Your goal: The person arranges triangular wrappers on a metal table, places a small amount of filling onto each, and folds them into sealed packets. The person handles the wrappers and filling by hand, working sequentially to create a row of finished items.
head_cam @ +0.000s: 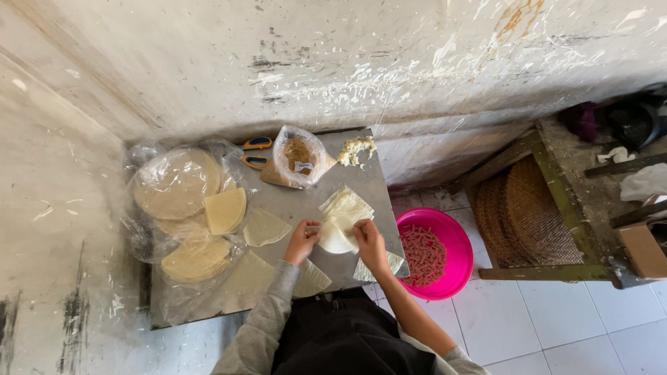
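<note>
Both hands, left hand (303,241) and right hand (368,243), pinch a pale, thin folded wrapper sheet (337,236) on the grey metal table (292,205), mid-fold; the roll needs tightening.

Orange-handled scissors (256,152) lie beside a clear bag (300,157) of what looks like brown filling; a pink bowl (455,244) stands nearby.

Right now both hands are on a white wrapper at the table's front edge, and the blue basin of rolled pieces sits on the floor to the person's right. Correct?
Not quite: the basin is pink, not blue. The head view shows it on the floor to the person's right, holding reddish rolled pieces. The rest stands: left hand and right hand both hold the white wrapper at the table front edge.
</note>
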